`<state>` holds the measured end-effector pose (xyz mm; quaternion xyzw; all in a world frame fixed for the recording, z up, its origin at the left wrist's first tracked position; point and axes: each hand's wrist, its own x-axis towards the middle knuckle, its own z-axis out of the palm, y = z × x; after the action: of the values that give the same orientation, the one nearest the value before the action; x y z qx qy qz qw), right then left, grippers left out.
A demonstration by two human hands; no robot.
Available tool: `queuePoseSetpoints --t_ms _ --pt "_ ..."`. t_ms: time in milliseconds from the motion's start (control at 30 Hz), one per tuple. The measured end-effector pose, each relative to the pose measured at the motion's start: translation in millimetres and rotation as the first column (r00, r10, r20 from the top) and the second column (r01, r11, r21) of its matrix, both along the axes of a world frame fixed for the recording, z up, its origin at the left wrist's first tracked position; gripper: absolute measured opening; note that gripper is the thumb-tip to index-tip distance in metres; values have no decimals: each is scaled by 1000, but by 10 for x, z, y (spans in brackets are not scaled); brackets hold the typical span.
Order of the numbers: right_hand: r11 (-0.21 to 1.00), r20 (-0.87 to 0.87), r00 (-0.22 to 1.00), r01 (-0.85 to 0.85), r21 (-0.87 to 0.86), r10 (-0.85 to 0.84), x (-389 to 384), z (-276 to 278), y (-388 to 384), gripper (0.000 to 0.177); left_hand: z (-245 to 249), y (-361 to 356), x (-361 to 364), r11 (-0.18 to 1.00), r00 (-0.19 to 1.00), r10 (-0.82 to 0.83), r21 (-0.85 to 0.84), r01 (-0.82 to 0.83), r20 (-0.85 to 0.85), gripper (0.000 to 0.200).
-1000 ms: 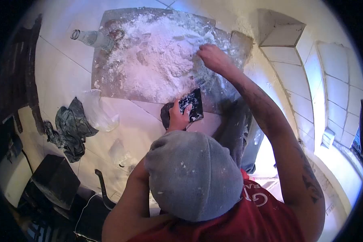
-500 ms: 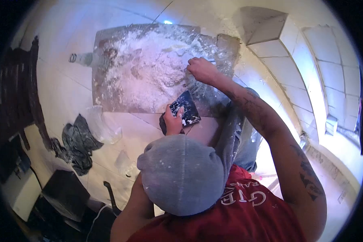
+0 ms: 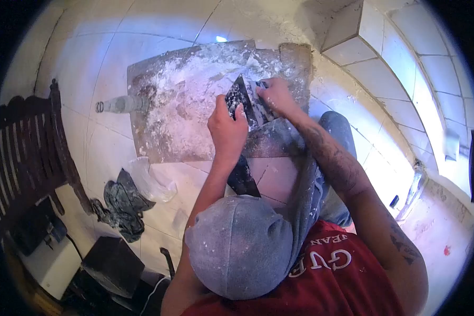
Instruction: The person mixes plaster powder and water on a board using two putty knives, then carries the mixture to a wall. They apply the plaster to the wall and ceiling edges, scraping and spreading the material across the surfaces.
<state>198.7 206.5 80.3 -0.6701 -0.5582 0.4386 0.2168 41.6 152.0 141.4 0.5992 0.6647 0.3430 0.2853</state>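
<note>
Pale tiles (image 3: 277, 180) surround the powdery board (image 3: 296, 64) beneath our grips. Our left hand (image 3: 228, 125) clasps a dark plate (image 3: 238, 96); just right of it, our right hand (image 3: 277, 96) grips a flat tool (image 3: 262, 111). White powder (image 3: 184, 100) spreads left of both, with a glass bottle (image 3: 120, 104) farther left.

The soft grey cloth cap (image 3: 240, 247) has white specks. The red cloth shirt (image 3: 353, 271) has white letters, the trousers (image 3: 337, 129) are grey, and tattoos (image 3: 404, 248) mark the right arm (image 3: 366, 192).
</note>
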Motion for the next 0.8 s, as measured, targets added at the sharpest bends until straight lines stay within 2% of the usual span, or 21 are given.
queuePoseSetpoints --t_ms 33,67,167,233,267,300,400,500,533,633,667,767,800 --pt "1000 -16 1000 25 -8 -26 -44 29 -31 29 -6 21 54 1000 999 -10 24 11 -34 25" --pt "998 53 999 9 59 -12 -91 54 -65 26 -38 51 78 999 998 -27 30 29 -61 26" --pt "993 124 992 -37 110 23 -243 247 -192 23 -206 119 79 999 993 -46 23 48 -112 27" --pt "989 95 995 -34 141 21 -241 314 -216 19 -318 205 33 999 993 -31 6 31 -113 27" --pt "987 95 995 -51 155 37 -215 341 -228 18 -375 222 15 997 991 24 78 -13 -133 27" --pt "984 91 994 -70 165 56 -200 369 -254 18 -423 252 -47 999 994 23 39 -18 -109 26" --pt "895 234 950 -282 346 209 -38 470 -220 23 -418 292 -311 999 998 41 -22 -42 -47 23" --pt "642 541 715 -674 366 442 176 268 -246 26 -309 186 -552 991 985 118 42 -124 128 22" --pt "559 610 580 -788 256 539 247 130 -267 24 -307 138 -618 986 974 156 36 -164 165 22" --pt "177 747 252 -968 180 616 423 -136 -458 18 -362 -22 -786 970 934 239 -14 -244 266 23" --pt "168 717 180 -982 89 674 459 -191 -503 16 -434 -90 -829 969 922 246 -51 -242 298 23" --pt "170 711 250 -968 183 657 540 -238 -469 15 -666 -274 -873 958 891 285 -130 -255 353 22" --pt "223 731 275 -960 171 625 535 -182 -442 15 -683 -331 -833 955 890 296 -138 -264 347 22"
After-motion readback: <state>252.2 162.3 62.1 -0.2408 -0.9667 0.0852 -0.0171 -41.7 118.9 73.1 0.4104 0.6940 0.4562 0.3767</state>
